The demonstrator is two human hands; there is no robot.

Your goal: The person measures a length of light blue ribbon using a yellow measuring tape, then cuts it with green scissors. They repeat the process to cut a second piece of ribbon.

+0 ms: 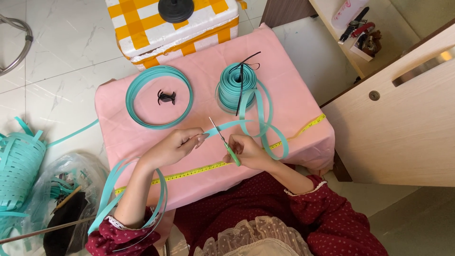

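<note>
Left hand [173,144]: I saw it pinching the teal strip [227,125] just left of the cut line, holding it taut.
Right hand [249,150]: closed around the green-handled scissors [226,142], blades open across the strip.
Strip location: over the pink worktop [294,95], feeding from the teal spool [237,85], slack looped to the right of the hand so it could run free.
Measuring tape [199,170]: yellow, flat along the near edge, I judged as a length reference.
Loose coil [159,96]: lay left of the spool, black clip [166,97] inside it.
Cut pieces: draped over my left forearm, I judged to keep them off the worktop.
Hidden: scissor handle mostly inside the fist; woven teal basket [19,166] cut off at the left edge.
</note>
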